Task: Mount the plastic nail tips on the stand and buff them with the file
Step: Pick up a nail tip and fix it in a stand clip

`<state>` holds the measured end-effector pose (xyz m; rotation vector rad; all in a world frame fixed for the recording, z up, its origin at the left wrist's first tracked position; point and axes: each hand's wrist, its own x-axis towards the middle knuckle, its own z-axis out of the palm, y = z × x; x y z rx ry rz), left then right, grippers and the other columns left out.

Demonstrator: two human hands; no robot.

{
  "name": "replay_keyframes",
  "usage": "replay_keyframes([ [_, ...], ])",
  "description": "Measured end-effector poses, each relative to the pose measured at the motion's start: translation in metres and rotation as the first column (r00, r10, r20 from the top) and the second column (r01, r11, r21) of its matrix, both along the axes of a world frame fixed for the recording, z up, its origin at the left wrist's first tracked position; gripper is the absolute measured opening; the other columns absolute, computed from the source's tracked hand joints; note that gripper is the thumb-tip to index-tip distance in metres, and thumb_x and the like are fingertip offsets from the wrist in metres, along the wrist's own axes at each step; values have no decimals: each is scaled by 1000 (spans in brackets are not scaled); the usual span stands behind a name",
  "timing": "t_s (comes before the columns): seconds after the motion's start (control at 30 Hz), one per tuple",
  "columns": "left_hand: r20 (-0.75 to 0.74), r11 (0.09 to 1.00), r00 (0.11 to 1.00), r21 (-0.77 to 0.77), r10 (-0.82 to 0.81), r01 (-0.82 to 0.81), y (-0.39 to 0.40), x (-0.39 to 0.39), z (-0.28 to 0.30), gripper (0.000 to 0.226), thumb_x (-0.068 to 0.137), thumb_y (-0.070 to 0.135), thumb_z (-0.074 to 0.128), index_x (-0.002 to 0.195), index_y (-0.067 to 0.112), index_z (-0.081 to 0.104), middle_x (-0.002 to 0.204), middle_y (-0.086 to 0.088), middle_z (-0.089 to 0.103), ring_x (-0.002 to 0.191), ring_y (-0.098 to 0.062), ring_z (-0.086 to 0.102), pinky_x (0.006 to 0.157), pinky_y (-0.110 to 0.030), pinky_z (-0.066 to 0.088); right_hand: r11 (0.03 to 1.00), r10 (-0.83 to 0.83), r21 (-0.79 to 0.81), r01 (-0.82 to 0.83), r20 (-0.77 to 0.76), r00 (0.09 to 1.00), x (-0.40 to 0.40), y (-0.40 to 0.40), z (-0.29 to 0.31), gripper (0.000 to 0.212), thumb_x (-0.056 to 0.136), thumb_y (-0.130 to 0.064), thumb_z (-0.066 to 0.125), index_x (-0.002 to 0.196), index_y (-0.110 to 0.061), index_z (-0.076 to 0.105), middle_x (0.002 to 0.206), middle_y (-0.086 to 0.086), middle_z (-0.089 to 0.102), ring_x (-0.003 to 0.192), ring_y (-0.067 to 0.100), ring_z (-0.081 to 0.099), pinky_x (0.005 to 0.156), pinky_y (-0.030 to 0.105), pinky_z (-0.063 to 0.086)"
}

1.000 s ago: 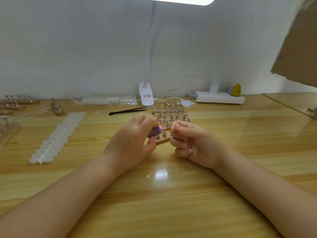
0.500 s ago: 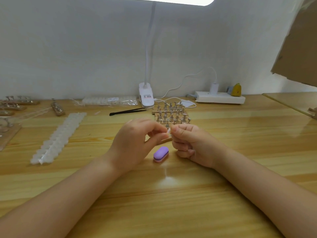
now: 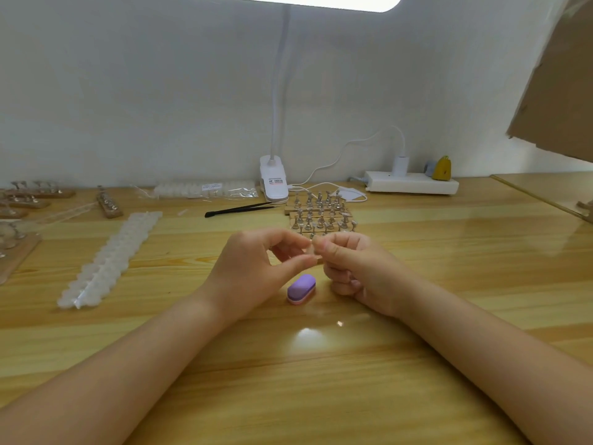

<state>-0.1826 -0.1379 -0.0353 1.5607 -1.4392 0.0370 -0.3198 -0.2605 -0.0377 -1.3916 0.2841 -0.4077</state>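
Note:
My left hand (image 3: pixel 253 271) and my right hand (image 3: pixel 356 271) meet fingertip to fingertip above the table. Between them they pinch a small clear nail tip (image 3: pixel 310 250), mostly hidden by the fingers. My right hand's other fingers are curled in. The purple buffing file (image 3: pixel 301 288) lies flat on the table just below the fingertips, with neither hand touching it. Right behind the hands stand wooden stands (image 3: pixel 317 216) with several metal pegs. One wooden stand's edge (image 3: pixel 319 259) shows under the fingers.
A long strip of white nail tips (image 3: pixel 109 261) lies at the left and a clear bag of tips (image 3: pixel 205 189) at the back. Black tweezers (image 3: pixel 240 209), a lamp clip (image 3: pixel 273 183), a power strip (image 3: pixel 410 186) and more stands (image 3: pixel 109 203) line the back.
My left hand has put the purple file down on the table. It has then brought its thumb and forefinger to the nail tip at my right hand's fingertips.

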Motion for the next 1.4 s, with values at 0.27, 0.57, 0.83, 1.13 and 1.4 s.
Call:
replay_keyframes([
  [0.27, 196, 917, 920, 152, 339, -370, -5, 7, -10, 19, 92, 37, 60, 103, 24, 53, 91, 11, 69, 77, -8, 50, 80, -24, 28, 693, -516, -567, 445, 42, 856, -3, -7, -6, 28, 91, -29, 61, 79, -5, 68, 47, -12, 43, 47, 5, 38, 59, 30, 43],
  [0.57, 131, 957, 969, 174, 209, -230, -6, 1, -16, 14, 93, 34, 58, 97, 29, 45, 87, 9, 72, 84, -13, 59, 84, -27, 34, 369, -535, -881, 297, 59, 843, 2, -6, -16, 16, 91, -23, 63, 98, -18, 76, 58, -21, 51, 53, -2, 49, 54, 13, 33],
  [0.83, 327, 973, 929, 93, 171, -212, -5, -1, -19, 17, 94, 32, 56, 107, 21, 52, 86, 7, 72, 90, -13, 61, 85, -16, 20, 314, -549, -924, 220, 12, 836, 4, -5, -15, 19, 88, -34, 66, 102, -24, 75, 75, -17, 65, 67, 0, 53, 64, 23, 43],
  [1.13, 301, 980, 937, 26, 179, -196, -5, -3, -19, 17, 93, 28, 59, 105, 16, 54, 89, 9, 69, 84, -14, 60, 77, -19, 23, 436, -465, -827, 354, 130, 876, 2, -2, -13, 16, 85, -15, 65, 77, -29, 61, 54, -11, 50, 51, 4, 45, 53, 18, 36],
  [1.4, 230, 983, 963, -148, 140, -108, -2, -7, -13, 27, 88, 42, 54, 100, 18, 61, 94, 18, 58, 91, -2, 52, 83, -22, 37, 408, -340, -850, 332, 197, 920, 1, 5, -12, 7, 91, -10, 61, 93, -16, 64, 78, -13, 60, 73, 10, 57, 64, 15, 41],
])
